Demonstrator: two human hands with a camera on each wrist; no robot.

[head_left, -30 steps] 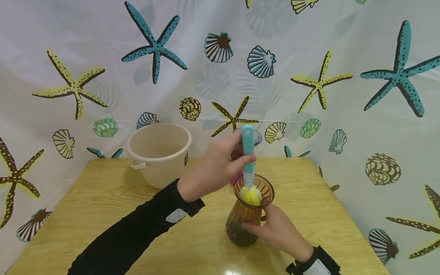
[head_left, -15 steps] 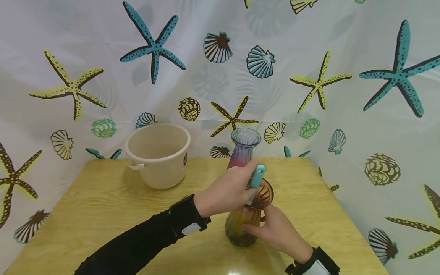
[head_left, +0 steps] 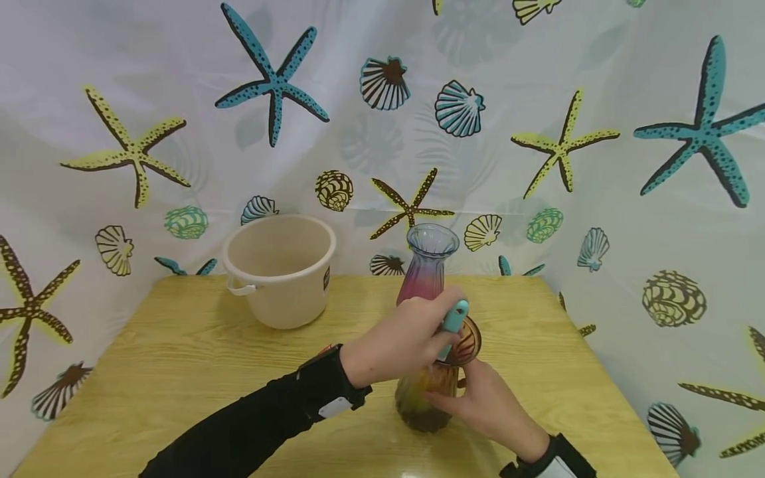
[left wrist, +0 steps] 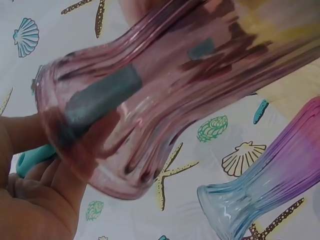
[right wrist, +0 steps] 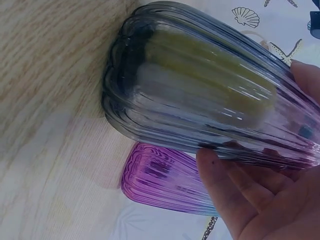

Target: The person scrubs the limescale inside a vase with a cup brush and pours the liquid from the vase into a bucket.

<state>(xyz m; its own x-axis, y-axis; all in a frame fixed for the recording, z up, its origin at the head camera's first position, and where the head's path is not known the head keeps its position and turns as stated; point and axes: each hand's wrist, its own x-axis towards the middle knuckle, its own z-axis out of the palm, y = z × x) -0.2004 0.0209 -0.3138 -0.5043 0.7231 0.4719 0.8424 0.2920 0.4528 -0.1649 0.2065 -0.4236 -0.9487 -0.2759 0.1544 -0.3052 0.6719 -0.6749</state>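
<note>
A ribbed amber-brown glass vase [head_left: 421, 405] stands on the table. My right hand [head_left: 490, 405] grips it around the side, with fingertips [right wrist: 212, 172] visible on the glass in the right wrist view. My left hand [head_left: 403, 338] holds the teal handle of a sponge bottle brush [head_left: 455, 318] at the vase's mouth. Inside the lower vase, the brush's yellow and white sponge head [right wrist: 210, 75] shows through the glass. In the left wrist view, the handle passes down the flared neck of the vase [left wrist: 145, 145].
Behind stands a second vase [head_left: 433, 242], blue at the top and pink below, partly hidden by my left hand. A cream bucket [head_left: 287, 295] is at the back left of the wooden table [head_left: 209, 372]. A patterned curtain [head_left: 382, 153] closes off the back. Something reddish shows behind my left wrist.
My left hand has moved down, bringing the brush from the vase's mouth deep inside; its handle now leans right. The rear vase has come into view. My right hand keeps its grip.
</note>
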